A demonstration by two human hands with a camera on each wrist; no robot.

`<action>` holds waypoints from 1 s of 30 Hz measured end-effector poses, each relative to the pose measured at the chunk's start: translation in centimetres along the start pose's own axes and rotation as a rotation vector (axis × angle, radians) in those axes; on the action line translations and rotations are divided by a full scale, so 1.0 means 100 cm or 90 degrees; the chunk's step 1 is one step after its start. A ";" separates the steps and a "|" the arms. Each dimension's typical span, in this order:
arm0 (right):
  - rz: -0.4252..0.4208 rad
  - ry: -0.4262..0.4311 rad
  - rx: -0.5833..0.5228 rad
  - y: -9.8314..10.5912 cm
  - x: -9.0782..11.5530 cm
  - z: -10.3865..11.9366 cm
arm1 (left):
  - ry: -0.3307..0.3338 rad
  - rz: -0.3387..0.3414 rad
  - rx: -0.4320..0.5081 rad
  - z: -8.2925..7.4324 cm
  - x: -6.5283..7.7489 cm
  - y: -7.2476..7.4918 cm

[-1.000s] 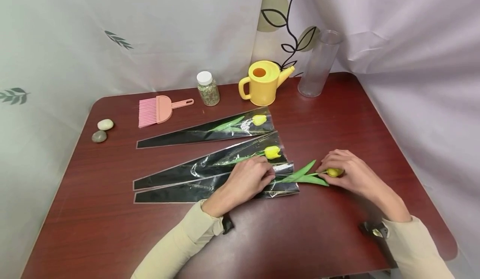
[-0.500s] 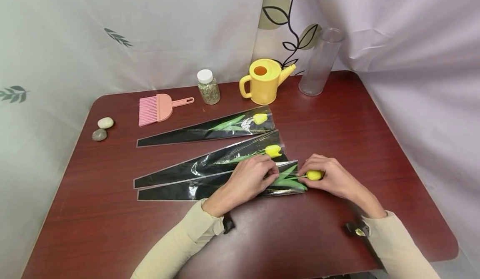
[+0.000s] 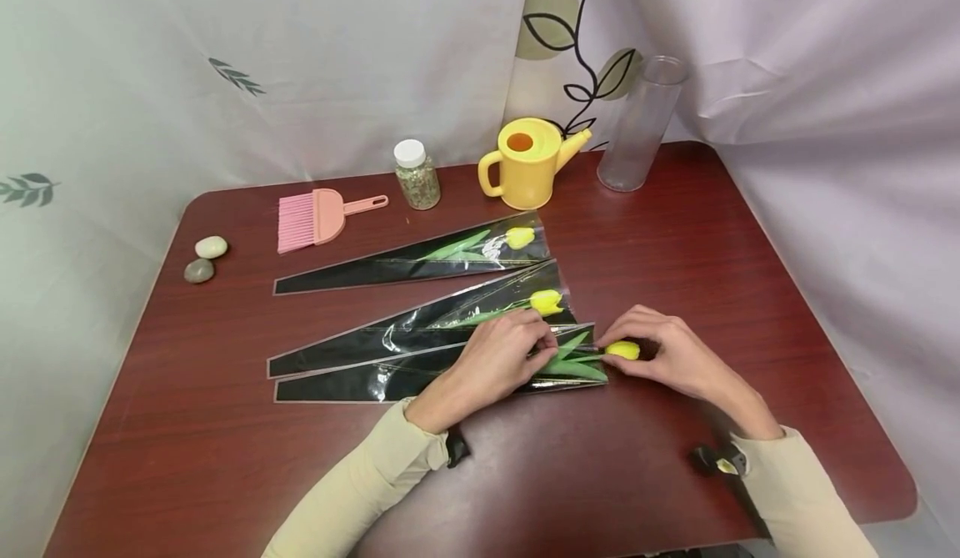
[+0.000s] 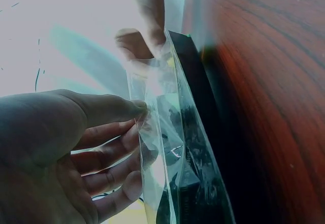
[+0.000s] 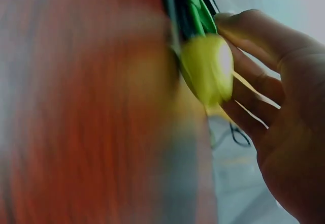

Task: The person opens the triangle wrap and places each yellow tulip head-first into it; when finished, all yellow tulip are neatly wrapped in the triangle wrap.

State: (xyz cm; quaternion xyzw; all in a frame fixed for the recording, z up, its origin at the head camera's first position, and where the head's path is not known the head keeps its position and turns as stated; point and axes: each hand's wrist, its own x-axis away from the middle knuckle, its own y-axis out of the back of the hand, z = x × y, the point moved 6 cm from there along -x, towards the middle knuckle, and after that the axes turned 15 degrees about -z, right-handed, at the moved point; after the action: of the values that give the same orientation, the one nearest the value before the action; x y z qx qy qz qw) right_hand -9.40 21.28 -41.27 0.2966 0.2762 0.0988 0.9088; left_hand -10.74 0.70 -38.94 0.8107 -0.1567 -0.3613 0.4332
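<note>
My left hand [image 3: 504,356] pinches the clear upper film of the nearest flower sleeve [image 3: 330,387], a tapered black-and-clear wrapper, close to its wide right end. In the left wrist view, thumb and fingertips grip the film's edge [image 4: 143,113]. A yellow tulip [image 3: 622,350] lies with its green leaves [image 3: 573,368] inside that sleeve, its bloom just beyond the mouth. Around the stem just below the bloom, my right hand [image 3: 671,356] holds the tulip with thumb and forefinger. The right wrist view has the bloom [image 5: 208,69] beside the curled fingers. The lower stem is hidden behind the left hand.
Two more sleeves, each with a yellow tulip, lie behind: a middle sleeve [image 3: 397,334] and a far sleeve [image 3: 360,272]. Farther back are a pink brush [image 3: 327,216], a jar [image 3: 417,183], a yellow watering can [image 3: 527,174] and a glass vase [image 3: 637,133]. Two stones [image 3: 211,247] sit left.
My right hand has moved left, bringing the tulip's leaves into the sleeve and its bloom near the mouth. The left hand has stayed nearly still on the film.
</note>
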 end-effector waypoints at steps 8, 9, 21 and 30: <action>-0.025 -0.041 0.082 0.034 0.019 -0.011 | 0.001 0.010 0.005 -0.002 0.000 -0.001; -0.021 -0.038 0.088 0.034 0.022 -0.012 | 0.001 0.011 0.006 -0.002 0.000 -0.001; -0.028 -0.040 0.066 0.027 0.026 -0.019 | 0.001 0.012 0.005 -0.002 0.000 -0.001; 0.008 -0.096 -0.038 0.004 0.016 -0.016 | -0.004 0.000 0.013 -0.005 -0.002 0.002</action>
State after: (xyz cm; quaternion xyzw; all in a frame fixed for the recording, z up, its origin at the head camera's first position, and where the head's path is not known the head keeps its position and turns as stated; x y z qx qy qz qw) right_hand -8.93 22.93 -42.83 0.2776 0.2018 0.0897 0.9350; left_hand -10.48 0.94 -38.50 0.8138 -0.1619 -0.3625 0.4243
